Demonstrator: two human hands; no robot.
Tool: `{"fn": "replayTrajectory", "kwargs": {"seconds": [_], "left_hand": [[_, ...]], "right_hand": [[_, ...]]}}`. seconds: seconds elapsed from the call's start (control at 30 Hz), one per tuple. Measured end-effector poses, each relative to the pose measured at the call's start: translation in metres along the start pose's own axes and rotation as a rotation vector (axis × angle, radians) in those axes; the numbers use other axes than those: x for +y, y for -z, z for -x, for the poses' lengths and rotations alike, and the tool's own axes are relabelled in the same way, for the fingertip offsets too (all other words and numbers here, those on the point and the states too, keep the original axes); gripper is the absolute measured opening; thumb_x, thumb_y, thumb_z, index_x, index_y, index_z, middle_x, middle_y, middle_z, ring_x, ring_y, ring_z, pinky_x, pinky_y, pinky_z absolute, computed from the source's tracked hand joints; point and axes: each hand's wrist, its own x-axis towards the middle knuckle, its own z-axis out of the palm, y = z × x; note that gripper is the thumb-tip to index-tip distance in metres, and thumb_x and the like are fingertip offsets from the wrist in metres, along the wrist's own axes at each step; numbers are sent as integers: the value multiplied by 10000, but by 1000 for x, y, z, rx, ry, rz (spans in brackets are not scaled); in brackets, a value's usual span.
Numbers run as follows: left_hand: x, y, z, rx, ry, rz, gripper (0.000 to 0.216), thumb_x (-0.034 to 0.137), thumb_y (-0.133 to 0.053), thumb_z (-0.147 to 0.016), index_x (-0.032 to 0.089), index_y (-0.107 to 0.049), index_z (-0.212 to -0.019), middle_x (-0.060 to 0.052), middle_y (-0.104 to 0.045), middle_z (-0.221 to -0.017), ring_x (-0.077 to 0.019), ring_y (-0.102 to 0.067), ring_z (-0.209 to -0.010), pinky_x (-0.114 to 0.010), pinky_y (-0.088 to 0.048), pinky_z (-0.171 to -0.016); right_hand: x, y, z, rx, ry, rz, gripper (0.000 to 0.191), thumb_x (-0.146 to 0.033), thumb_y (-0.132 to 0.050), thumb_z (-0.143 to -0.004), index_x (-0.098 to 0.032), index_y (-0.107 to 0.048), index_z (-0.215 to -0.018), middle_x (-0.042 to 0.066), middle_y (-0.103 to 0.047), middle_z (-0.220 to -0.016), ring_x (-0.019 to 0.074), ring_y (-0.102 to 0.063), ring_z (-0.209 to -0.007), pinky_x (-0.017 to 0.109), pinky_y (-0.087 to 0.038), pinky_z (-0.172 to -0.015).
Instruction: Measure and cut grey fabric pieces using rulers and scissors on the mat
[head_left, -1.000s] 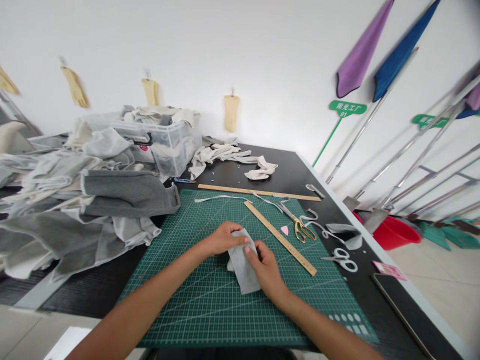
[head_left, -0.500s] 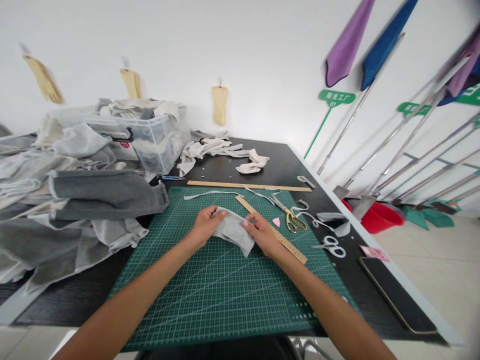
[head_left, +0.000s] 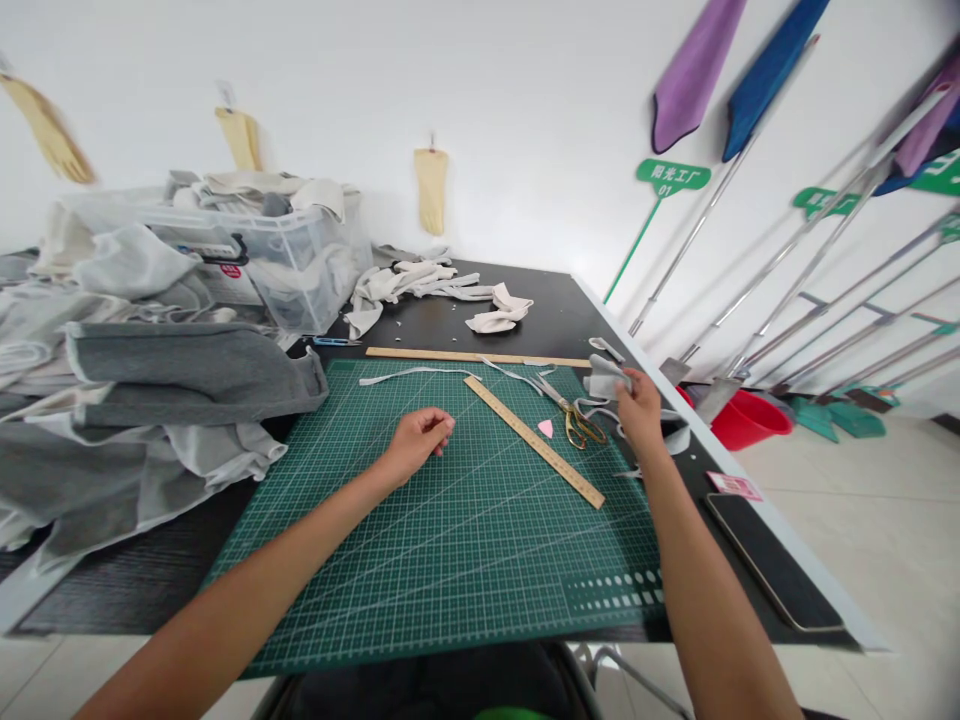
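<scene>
My right hand reaches over the right side of the table, its fingers closed on a grey fabric piece. Beneath and beside that piece lie other scraps, partly hidden by the hand. Above the green cutting mat is my left hand, its fingers curled together with nothing visible in them. Between the hands, a short wooden ruler lies slanted, near a pink chalk piece and gold-handled scissors. My right wrist mostly covers the white-handled scissors.
A clear bin stuffed with cloth stands back left, behind a grey cloth pile. One long wooden ruler lies along the mat's far edge. Farther back are pale fabric strips. A phone rests near the right edge.
My left hand has let go of the grey fabric piece and stays over the mat. My right hand has carried it rightward to the scraps beside the scissors. The view has shifted slightly.
</scene>
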Motion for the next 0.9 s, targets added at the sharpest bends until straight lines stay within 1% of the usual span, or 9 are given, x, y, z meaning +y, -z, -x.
{"fn": "replayTrajectory", "kwargs": {"seconds": [0.1,0.2,0.3,0.43,0.57,0.67,0.73,0.83,0.9], "left_hand": [[1,-2,1,-10,-12,-27,327,485,-654,-857,158,-654,-853,14,-576,-678,-95,-527,-557,-211,-458,-496],[1,-3,2,-14,-23,-51,310,471,-659,-846,161,-656,-849,10,-576,-687,-108,-546,-587,-212,-463,-494],[0,-4,2,-21,-27,-63,310,471,-653,-847,161,-655,-845,7,-575,-686,-117,-557,-608,-218,-475,-505],[-4,-2,1,-48,-27,-72,315,478,-651,-853,163,-661,-861,11,-577,-690,-112,-552,-600,-219,-483,-512],[-7,-1,0,-72,-31,-86,333,500,-663,-853,169,-672,-875,13,-579,-710,-105,-542,-593,-218,-493,-516],[-9,-1,0,-91,-40,-97,343,512,-654,-863,173,-676,-910,-1,-591,-761,-123,-571,-653,-227,-514,-537],[-9,-1,0,-107,-43,-110,349,515,-645,-872,170,-675,-921,-12,-599,-786,-132,-585,-684,-235,-524,-552],[-7,1,0,-124,-39,-113,384,511,-673,-859,168,-666,-1032,-40,-629,-888,-139,-607,-726,-246,-531,-575],[-3,4,1,-155,-34,-55,542,477,-732,-826,195,-580,-1263,-80,-632,-1072,-142,-632,-796,-258,-546,-620]], "right_hand": [[12,15,1,41,-46,213,506,-415,-613,-813,-109,-625,-1215,208,-668,-1111,387,-586,-1121,558,-410,-1002],[24,31,2,142,-69,417,517,-381,-562,-849,-78,-621,-1263,294,-586,-1283,466,-488,-1275,651,-311,-1049],[38,45,0,101,-194,773,561,-424,-586,-838,-70,-637,-1270,317,-594,-1280,485,-538,-1231,629,-399,-971],[49,59,-2,-30,-308,855,364,-352,-610,-815,-139,-742,-1079,226,-708,-1064,415,-666,-1041,540,-493,-850],[33,63,1,171,-248,878,419,-327,-416,-952,-125,-688,-1198,264,-670,-1145,423,-622,-1128,567,-447,-891],[4,58,7,488,-25,772,456,-376,-383,-988,-98,-652,-1230,317,-605,-1240,454,-548,-1209,590,-397,-926],[-18,46,13,544,97,594,390,-381,-431,-972,-126,-669,-1147,303,-612,-1209,453,-542,-1188,605,-382,-934],[-52,13,30,283,154,79,319,-441,-456,-975,-186,-631,-1055,166,-652,-991,342,-610,-993,512,-471,-861],[-72,-16,50,107,113,-56,376,-539,-436,-974,-217,-603,-876,44,-585,-709,223,-582,-642,366,-500,-594]]}}
